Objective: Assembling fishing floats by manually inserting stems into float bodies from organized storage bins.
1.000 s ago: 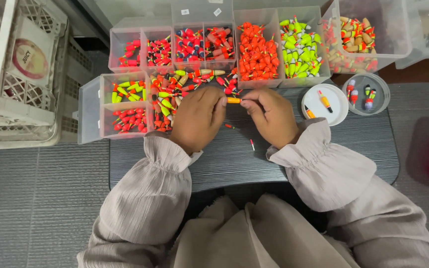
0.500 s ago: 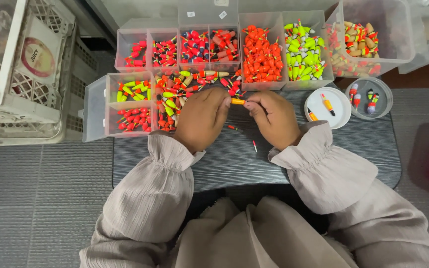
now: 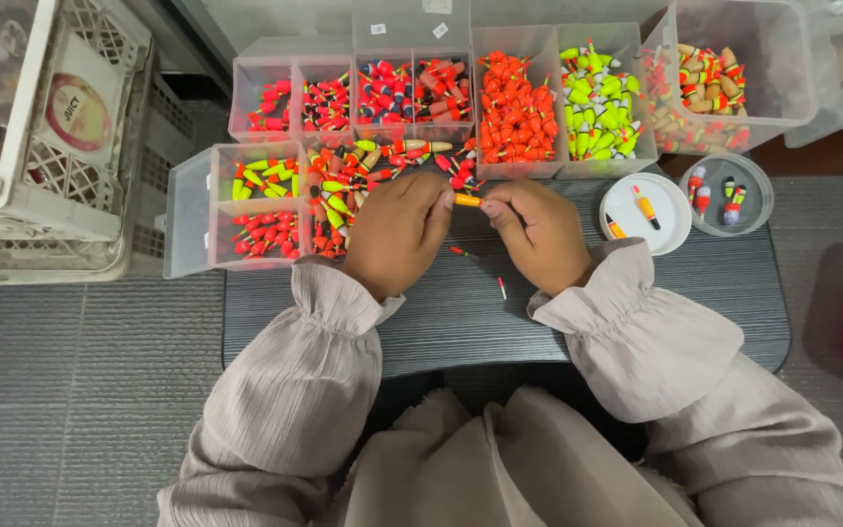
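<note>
Both hands are pinching one small orange float above the dark worktop (image 3: 636, 322)

The left hand (image 3: 397, 234) and right hand (image 3: 539, 234) are meeting at the fingertips, each clamping an end of the orange float (image 3: 467, 200), which is hovering just in front of the heaped red floats (image 3: 514, 107) in the clear divided boxes (image 3: 265, 93); it is so small that it could be slipping out and rolling off among the loose stick pieces (image 3: 461, 254), or possibly bending if the two grips are twisting against each other, and a nudging wrist could be upsetting the white lid (image 3: 626, 200) nearby
</note>
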